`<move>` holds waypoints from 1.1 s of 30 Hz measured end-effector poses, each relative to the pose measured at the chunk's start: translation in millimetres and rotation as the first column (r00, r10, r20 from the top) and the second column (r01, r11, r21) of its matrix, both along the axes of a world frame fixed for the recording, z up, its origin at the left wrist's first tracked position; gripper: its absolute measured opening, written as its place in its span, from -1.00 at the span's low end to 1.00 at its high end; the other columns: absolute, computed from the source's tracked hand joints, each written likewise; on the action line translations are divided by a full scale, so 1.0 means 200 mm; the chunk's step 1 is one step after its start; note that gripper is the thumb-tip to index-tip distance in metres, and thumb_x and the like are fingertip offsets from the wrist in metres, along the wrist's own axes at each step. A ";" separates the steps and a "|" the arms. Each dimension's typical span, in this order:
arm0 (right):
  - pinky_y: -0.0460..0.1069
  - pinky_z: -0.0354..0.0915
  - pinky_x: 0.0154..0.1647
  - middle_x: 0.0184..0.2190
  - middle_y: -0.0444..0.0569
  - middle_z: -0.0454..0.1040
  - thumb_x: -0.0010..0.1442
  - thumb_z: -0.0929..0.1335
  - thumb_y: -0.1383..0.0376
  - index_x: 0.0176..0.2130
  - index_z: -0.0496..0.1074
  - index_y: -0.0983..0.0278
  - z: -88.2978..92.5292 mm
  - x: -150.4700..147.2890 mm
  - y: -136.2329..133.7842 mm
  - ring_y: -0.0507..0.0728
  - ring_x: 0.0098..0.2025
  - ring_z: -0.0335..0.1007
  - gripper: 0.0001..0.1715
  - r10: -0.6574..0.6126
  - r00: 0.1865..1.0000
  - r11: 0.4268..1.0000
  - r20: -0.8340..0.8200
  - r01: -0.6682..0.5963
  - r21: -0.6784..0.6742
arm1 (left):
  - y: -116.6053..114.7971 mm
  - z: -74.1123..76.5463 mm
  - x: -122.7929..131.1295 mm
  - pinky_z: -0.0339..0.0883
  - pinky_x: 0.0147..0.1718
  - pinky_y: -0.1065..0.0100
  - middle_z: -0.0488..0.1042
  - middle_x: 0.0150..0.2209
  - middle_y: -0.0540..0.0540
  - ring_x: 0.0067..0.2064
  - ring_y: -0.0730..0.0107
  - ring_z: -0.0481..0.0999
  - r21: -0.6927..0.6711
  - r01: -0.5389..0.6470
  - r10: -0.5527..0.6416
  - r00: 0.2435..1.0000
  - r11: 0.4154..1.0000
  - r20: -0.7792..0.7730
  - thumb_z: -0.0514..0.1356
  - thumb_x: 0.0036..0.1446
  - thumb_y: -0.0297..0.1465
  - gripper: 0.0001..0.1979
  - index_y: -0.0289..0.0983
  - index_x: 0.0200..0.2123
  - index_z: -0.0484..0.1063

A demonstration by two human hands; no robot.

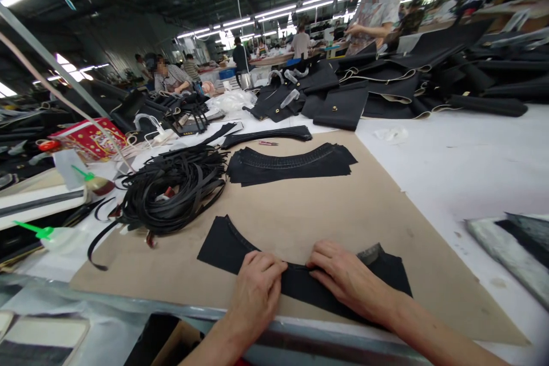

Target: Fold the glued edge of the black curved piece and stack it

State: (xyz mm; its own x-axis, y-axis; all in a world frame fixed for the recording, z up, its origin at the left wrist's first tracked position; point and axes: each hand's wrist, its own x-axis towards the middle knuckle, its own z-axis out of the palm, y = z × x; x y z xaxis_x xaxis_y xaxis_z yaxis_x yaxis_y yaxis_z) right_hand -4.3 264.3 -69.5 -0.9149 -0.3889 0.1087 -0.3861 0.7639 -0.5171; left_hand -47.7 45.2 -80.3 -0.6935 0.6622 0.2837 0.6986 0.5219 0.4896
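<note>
A curved black fabric piece (pixel 223 246) lies on the brown paper sheet (pixel 300 206) near the table's front edge. My left hand (pixel 257 291) rests on its middle with fingers bent and pressed down on the upper edge. My right hand (pixel 347 274) lies beside it, fingertips pinching the same edge, thumbs nearly meeting. Past my right hand, a grey strip (pixel 371 251) pokes out over the fabric. A stack of similar curved black pieces (pixel 291 163) sits farther back on the paper.
A tangled bundle of black straps (pixel 171 189) lies to the left. Glue bottles with green tips (pixel 43 233) stand at the far left beside a red box (pixel 90 138). Black bag parts (pixel 386 86) pile up behind. Other people work at far tables.
</note>
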 end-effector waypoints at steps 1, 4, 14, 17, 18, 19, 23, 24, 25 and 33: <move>0.05 0.21 -0.11 -0.27 -0.08 0.35 0.28 0.28 0.40 -0.30 0.34 0.25 0.00 0.00 0.00 0.15 -0.17 0.27 -0.90 -0.005 1.000 1.000 -0.002 0.005 0.001 | 0.03 0.01 0.00 0.28 -0.09 0.11 0.50 -0.22 -0.06 -0.16 0.24 0.43 -0.006 -0.044 0.044 0.998 0.999 0.033 0.09 0.17 -0.56 -0.73 -0.19 -0.13 0.45; 0.05 0.22 -0.11 -0.26 -0.07 0.35 0.26 0.30 0.40 -0.26 0.36 0.25 -0.01 0.00 0.00 0.15 -0.16 0.27 -0.94 -0.033 0.999 0.999 -0.003 0.033 0.000 | 0.12 0.03 0.01 0.29 -0.10 0.12 0.47 -0.22 -0.06 -0.13 0.21 0.40 -0.038 -0.102 0.106 0.985 0.994 0.133 0.18 0.06 -0.58 -0.73 -0.20 -0.17 0.46; 0.07 0.16 -0.12 -0.29 -0.12 0.39 0.21 0.36 0.39 -0.28 0.34 0.25 0.00 0.01 0.06 0.13 -0.20 0.30 -0.92 -0.028 1.000 0.998 -0.013 0.029 0.053 | 0.26 0.07 -0.02 0.32 -0.13 0.24 0.47 -0.29 -0.03 -0.15 0.27 0.42 -0.134 -0.058 0.093 0.957 0.989 0.275 0.10 -0.03 -0.68 -0.68 -0.21 -0.31 0.52; 0.08 0.13 -0.12 -0.31 -0.13 0.38 0.23 0.35 0.38 -0.31 0.34 0.25 0.01 0.01 0.08 0.12 -0.22 0.30 -0.93 -0.019 1.000 0.997 -0.014 0.020 0.074 | 0.26 0.08 -0.01 0.32 -0.15 0.27 0.47 -0.31 -0.03 -0.17 0.29 0.43 -0.132 -0.059 0.094 0.958 0.990 0.272 0.09 -0.01 -0.69 -0.68 -0.21 -0.33 0.53; 0.08 0.12 -0.12 -0.30 -0.13 0.38 0.24 0.33 0.38 -0.30 0.34 0.24 0.01 0.02 0.09 0.12 -0.22 0.30 -0.94 -0.012 1.000 0.997 -0.016 0.013 0.076 | 0.27 0.07 0.00 0.33 -0.16 0.28 0.47 -0.31 -0.03 -0.18 0.29 0.43 -0.128 -0.055 0.087 0.962 0.990 0.260 0.09 0.02 -0.68 -0.68 -0.21 -0.33 0.54; 0.07 0.11 -0.11 -0.30 -0.13 0.38 0.25 0.32 0.38 -0.29 0.34 0.24 0.00 0.02 0.09 0.12 -0.21 0.30 -0.95 -0.004 1.000 0.997 -0.020 0.006 0.078 | 0.26 0.06 0.01 0.34 -0.17 0.28 0.46 -0.31 -0.04 -0.18 0.29 0.42 -0.121 -0.048 0.076 0.968 0.992 0.239 0.07 0.06 -0.67 -0.68 -0.21 -0.32 0.54; 0.08 0.09 -0.10 -0.27 -0.10 0.38 0.30 0.25 0.40 -0.25 0.35 0.23 -0.01 0.04 0.11 0.13 -0.19 0.28 -0.88 0.024 0.999 0.995 -0.036 -0.021 0.095 | 0.24 -0.05 0.10 0.38 -0.21 0.21 0.47 -0.27 -0.12 -0.22 0.23 0.41 -0.089 -0.024 0.027 0.999 0.996 0.031 0.00 0.16 -0.63 -0.67 -0.27 -0.19 0.52; 0.08 0.09 -0.09 -0.27 -0.10 0.38 0.30 0.24 0.40 -0.25 0.35 0.23 -0.01 0.04 0.12 0.13 -0.19 0.27 -0.87 0.029 0.999 0.995 -0.038 -0.025 0.096 | 0.23 -0.08 0.12 0.39 -0.20 0.19 0.47 -0.23 -0.14 -0.20 0.21 0.41 -0.075 -0.020 0.017 0.999 0.997 -0.033 -0.01 0.16 -0.63 -0.66 -0.30 -0.12 0.49; 0.08 0.09 -0.09 -0.27 -0.10 0.38 0.30 0.24 0.40 -0.25 0.35 0.23 -0.02 0.04 0.12 0.13 -0.19 0.27 -0.88 0.032 0.999 0.995 -0.038 -0.028 0.094 | 0.22 -0.11 0.13 0.39 -0.17 0.17 0.48 -0.19 -0.17 -0.16 0.19 0.41 -0.056 -0.014 0.009 0.996 0.998 -0.093 -0.02 0.17 -0.63 -0.63 -0.33 -0.05 0.45; 0.07 0.08 -0.12 -0.29 -0.14 0.37 0.28 0.31 0.32 -0.28 0.31 0.22 -0.02 0.04 0.18 0.12 -0.20 0.29 -0.95 0.033 0.999 0.998 0.010 -0.034 0.059 | 0.11 -0.08 0.12 0.29 -0.04 0.15 0.49 -0.11 -0.09 -0.09 0.26 0.42 0.032 0.085 -0.083 0.993 0.996 -0.078 0.00 0.21 -0.60 -0.62 -0.21 0.02 0.38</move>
